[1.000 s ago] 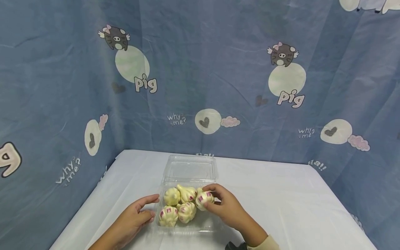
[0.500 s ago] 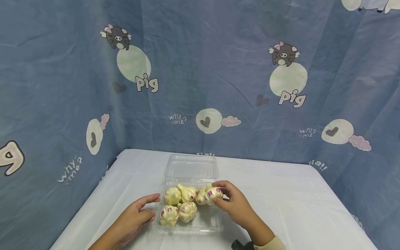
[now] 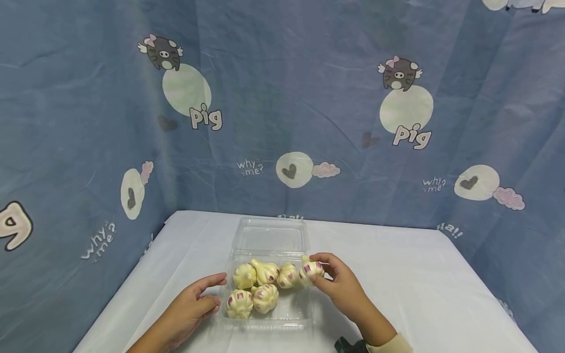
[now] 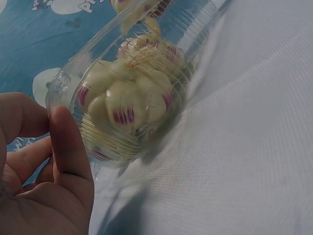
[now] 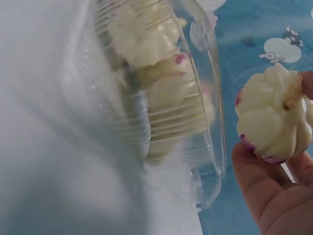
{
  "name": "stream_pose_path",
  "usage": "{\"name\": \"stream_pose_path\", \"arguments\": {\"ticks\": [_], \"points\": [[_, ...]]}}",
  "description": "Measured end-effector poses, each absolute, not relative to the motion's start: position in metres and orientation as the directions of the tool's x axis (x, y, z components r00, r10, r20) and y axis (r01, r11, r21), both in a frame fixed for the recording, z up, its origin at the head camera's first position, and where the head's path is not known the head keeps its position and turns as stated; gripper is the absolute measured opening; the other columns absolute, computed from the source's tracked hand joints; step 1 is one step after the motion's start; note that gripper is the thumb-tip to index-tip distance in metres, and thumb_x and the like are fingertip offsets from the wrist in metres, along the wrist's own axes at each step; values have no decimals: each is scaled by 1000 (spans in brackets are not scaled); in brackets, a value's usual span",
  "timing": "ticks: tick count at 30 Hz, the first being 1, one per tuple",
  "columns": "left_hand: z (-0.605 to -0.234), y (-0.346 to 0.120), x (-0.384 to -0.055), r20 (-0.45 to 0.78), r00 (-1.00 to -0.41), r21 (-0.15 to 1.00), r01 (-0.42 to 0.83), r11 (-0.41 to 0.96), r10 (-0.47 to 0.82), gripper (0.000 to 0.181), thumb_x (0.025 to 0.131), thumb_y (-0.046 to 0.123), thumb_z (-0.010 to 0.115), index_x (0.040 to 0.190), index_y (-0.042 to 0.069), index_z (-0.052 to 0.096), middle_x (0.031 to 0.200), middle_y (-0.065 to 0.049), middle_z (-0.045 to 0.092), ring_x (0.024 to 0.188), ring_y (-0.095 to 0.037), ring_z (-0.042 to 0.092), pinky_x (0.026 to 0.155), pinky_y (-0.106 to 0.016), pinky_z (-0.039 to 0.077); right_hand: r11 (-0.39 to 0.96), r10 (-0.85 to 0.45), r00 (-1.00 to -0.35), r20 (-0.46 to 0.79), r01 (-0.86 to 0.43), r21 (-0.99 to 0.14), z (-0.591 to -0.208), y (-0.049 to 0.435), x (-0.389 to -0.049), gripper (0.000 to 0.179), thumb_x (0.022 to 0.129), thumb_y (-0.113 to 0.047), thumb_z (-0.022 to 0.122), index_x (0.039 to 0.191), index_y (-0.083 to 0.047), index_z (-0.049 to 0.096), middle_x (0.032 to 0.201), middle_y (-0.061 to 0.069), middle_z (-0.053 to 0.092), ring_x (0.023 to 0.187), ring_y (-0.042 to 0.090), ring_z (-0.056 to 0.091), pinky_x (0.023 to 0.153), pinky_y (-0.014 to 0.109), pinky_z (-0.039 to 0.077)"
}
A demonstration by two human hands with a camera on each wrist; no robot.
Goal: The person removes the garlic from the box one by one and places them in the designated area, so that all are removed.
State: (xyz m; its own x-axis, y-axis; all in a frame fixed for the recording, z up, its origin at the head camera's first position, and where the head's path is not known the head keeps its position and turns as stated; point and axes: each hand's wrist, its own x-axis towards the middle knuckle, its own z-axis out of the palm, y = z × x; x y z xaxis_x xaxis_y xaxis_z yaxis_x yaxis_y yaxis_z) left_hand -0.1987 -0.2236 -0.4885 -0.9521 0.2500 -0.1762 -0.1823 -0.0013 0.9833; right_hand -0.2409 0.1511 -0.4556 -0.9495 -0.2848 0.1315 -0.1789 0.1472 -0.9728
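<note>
My right hand (image 3: 344, 282) grips a garlic bulb (image 3: 311, 268), cream with purple marks, at the right side of a clear plastic clamshell box (image 3: 291, 311). In the right wrist view the bulb (image 5: 274, 115) sits in the fingers, its root tuft facing the thumb side, apart from the box wall. My left hand (image 3: 190, 309) is at the box's left edge; in the left wrist view its fingertips pinch the rim (image 4: 57, 90). Several other bulbs lie in the box, among them a front-left bulb (image 3: 240, 304) and a back-row bulb (image 3: 288, 275).
The hinged lid (image 3: 269, 236) lies folded back behind the box on the white table cover (image 3: 397, 274). A blue printed curtain (image 3: 282, 122) stands behind and at both sides. A dark strap (image 3: 350, 345) is around the right wrist, below a beige sleeve (image 3: 393, 344).
The right hand has moved right with the garlic bulb, drawing it away from the others and uncovering the back-row bulb beside it. The left hand has stayed at the box edge.
</note>
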Motion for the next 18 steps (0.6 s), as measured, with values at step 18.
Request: {"name": "stream_pose_path", "arguments": {"ticks": [18], "points": [[-487,-222,-198,-174,-960,984,-177,8,218,70,96,-1,58,161,-3,32,162,-25,31,68,-6,46,73,-25,53,164,-173,-978,114,-143,-976,-464,173,-242,43,93,-16,80,133,-13,64,144,7,58,133,28,58,91,23,57]]}}
